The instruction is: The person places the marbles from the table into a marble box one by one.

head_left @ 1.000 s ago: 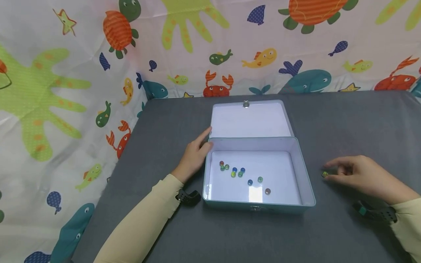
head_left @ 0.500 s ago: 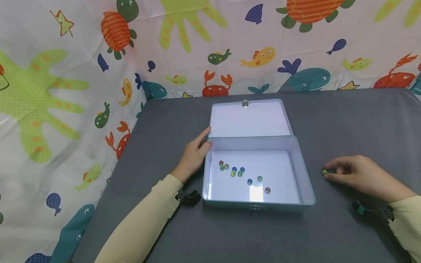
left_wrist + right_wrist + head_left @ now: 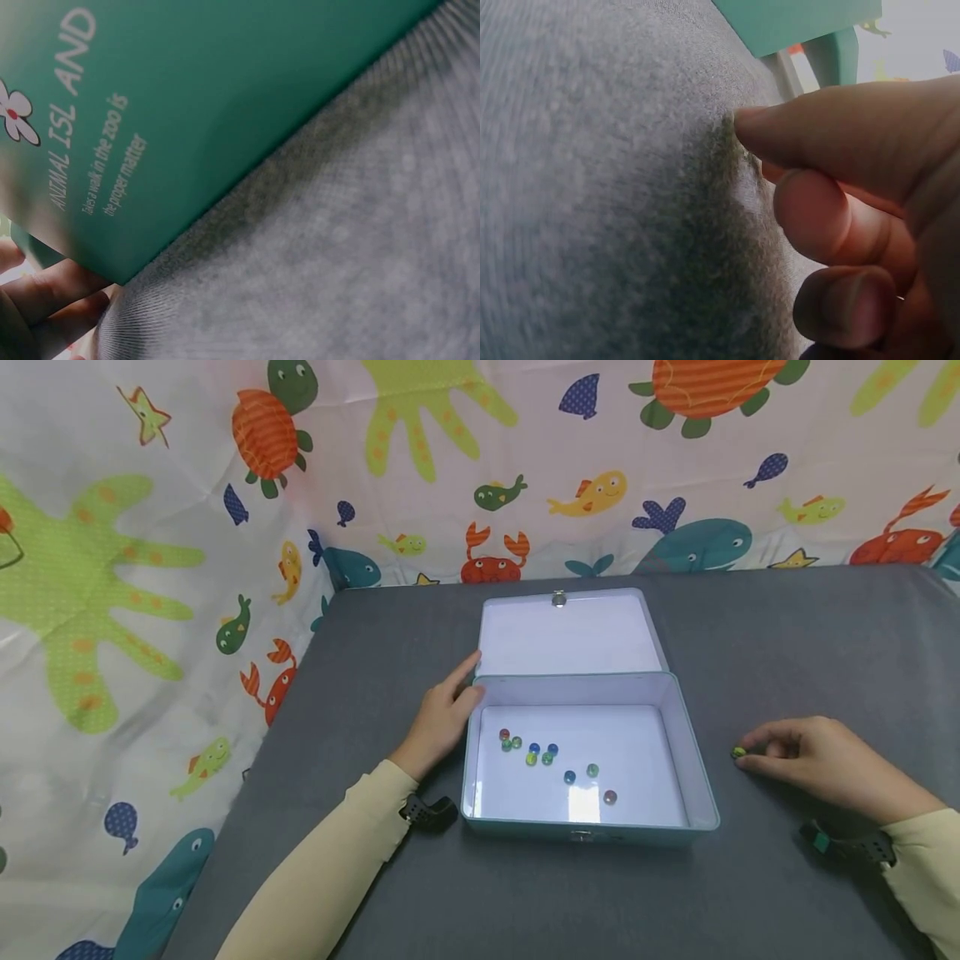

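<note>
In the head view, an open tin box (image 3: 577,834), green outside and white inside, stands on the grey table with its lid (image 3: 566,631) folded back. Several glass marbles (image 3: 570,777) lie scattered on its floor. My left hand (image 3: 438,718) rests at the box's back left corner, thumb on the rim, index finger straight against the lid's edge. Right of the box, my right hand (image 3: 817,760) pinches a yellow-green marble (image 3: 738,752) between thumb and index finger, at the cloth. In the right wrist view that marble is hidden behind the thumb (image 3: 817,131).
Grey cloth (image 3: 562,902) covers the table. A white curtain (image 3: 450,435) printed with sea animals hangs behind it and along the left side. A metal clasp (image 3: 558,599) sits on the lid's far edge. Each wrist wears a black strap (image 3: 429,812).
The marble in my right hand has shifted slightly up and left between the fingertips, and that hand has edged a little left. The left hand and the box stay in place.
</note>
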A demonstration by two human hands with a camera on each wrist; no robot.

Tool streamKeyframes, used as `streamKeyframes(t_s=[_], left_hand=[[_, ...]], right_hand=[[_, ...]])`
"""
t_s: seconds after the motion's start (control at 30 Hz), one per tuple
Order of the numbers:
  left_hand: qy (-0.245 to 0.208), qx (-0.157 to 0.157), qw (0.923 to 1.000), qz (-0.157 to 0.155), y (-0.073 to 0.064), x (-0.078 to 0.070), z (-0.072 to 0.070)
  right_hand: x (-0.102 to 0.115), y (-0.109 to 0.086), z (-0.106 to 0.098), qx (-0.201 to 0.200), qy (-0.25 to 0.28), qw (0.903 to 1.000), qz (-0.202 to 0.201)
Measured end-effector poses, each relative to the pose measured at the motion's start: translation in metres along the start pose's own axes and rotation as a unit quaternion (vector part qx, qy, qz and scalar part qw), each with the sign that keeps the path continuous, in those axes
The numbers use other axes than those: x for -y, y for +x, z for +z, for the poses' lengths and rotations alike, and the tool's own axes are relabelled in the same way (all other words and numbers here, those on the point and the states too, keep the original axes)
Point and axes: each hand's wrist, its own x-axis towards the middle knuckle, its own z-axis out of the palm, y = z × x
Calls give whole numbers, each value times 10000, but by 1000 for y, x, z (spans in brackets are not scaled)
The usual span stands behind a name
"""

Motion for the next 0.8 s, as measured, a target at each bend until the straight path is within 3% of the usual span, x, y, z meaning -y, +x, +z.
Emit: streamKeyframes(t_s=[0.17,0.8], left_hand=[[-20,-18,10000,10,1,0,-3],[-64,-17,9999,82,1,5,-1]], right_hand=[[4,3,-1,41,-101,9999,45],[30,20,-12,-483,-16,9988,-128]])
